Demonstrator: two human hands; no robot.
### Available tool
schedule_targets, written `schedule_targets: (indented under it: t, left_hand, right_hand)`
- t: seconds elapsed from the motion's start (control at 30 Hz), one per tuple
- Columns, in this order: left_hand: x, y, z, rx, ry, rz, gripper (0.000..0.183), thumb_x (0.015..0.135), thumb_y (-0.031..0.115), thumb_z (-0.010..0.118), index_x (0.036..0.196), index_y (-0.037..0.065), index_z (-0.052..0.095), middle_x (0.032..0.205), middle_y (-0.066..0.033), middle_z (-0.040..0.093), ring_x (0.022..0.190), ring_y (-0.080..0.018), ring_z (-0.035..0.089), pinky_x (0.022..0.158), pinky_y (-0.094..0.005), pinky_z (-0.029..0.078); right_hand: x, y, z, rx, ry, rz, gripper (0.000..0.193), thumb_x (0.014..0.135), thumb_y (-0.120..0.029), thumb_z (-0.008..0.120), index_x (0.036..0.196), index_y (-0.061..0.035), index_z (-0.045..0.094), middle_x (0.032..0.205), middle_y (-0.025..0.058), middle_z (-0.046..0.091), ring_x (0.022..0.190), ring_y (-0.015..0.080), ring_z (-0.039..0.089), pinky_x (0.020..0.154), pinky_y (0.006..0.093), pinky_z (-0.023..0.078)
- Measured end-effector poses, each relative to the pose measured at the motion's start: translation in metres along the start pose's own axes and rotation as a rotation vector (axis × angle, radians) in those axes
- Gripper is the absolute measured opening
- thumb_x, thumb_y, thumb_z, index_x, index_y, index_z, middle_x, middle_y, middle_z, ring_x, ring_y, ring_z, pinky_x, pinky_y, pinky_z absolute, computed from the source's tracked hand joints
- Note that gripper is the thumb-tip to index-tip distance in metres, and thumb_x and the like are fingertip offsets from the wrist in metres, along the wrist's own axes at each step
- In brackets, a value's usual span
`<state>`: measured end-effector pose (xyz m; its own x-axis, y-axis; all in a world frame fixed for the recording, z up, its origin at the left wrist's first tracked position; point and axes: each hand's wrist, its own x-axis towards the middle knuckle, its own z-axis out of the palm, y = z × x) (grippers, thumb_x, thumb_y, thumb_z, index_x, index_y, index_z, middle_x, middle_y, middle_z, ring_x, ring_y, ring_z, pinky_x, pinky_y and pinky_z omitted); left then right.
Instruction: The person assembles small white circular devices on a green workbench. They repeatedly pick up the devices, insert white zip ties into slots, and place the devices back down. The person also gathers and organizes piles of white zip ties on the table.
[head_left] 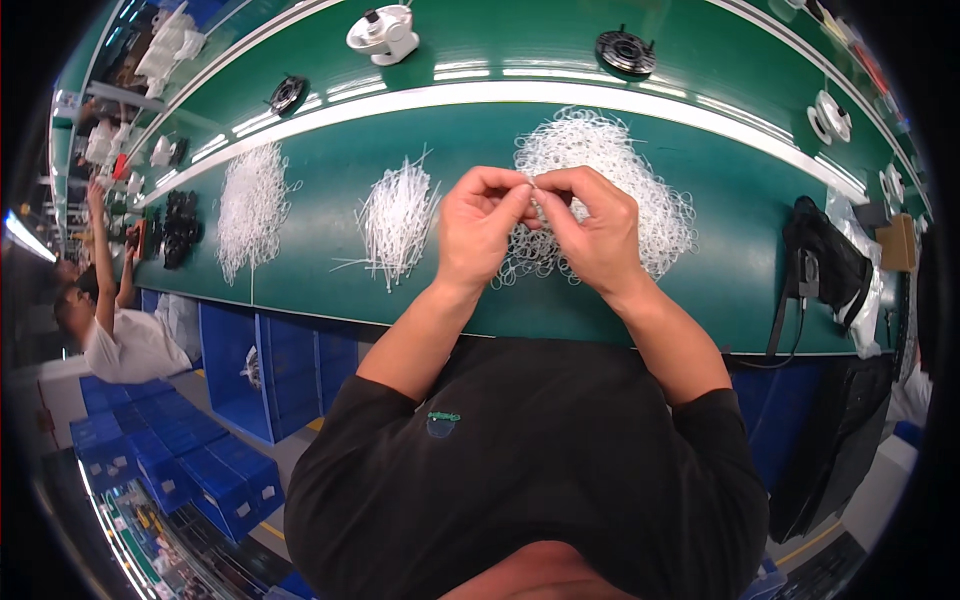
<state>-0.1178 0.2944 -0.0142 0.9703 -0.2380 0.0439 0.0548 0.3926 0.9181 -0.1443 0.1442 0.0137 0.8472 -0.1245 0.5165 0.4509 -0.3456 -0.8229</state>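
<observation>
My left hand (478, 222) and my right hand (592, 225) meet fingertip to fingertip over the green bench, both pinched closed. Between the fingertips is a thin white cable tie (532, 184), mostly hidden by the fingers. Behind and right of my hands spreads a large heap of looped white cable ties (640, 190). Just left of my left hand lies a smaller pile of straight white cable ties (397, 215). Farther left is another pile of white cable ties (252, 210), many of them curled into loops.
On the green conveyor (500, 40) beyond the bench sit a white round housing (385, 35) and black round parts (626, 50). A black bag (825, 265) lies at the bench's right end. Blue bins (235, 365) stand below left, near another person (130, 340) reaching toward the line.
</observation>
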Motion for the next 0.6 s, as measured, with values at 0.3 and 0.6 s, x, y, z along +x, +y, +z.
schedule_targets:
  t: [0.3,0.6]
  left_hand:
    - [0.001,0.011,-0.002,0.512,-0.125,0.054,0.009,0.093,0.006,0.066,0.1,-0.001,0.066,0.09,-0.0031,0.065,0.076,-0.0075,0.062,0.067,-0.0232,0.053]
    - [0.042,0.026,-0.095,1.475,0.197,0.074,0.014,0.084,0.015,0.071,0.086,0.003,0.066,0.094,-0.0176,0.067,0.087,-0.038,0.065,0.076,-0.0465,0.052]
  right_hand:
    - [-0.006,0.006,-0.008,-0.039,-0.084,0.134,0.009,0.086,-0.002,0.07,0.092,-0.0009,0.063,0.081,0.0083,0.07,0.071,0.0155,0.067,0.066,0.0283,0.053]
    - [0.002,0.025,-0.041,-0.324,-0.038,0.136,0.01,0.084,-0.008,0.072,0.092,-0.0036,0.066,0.088,0.0081,0.069,0.08,0.0229,0.065,0.077,0.0351,0.05]
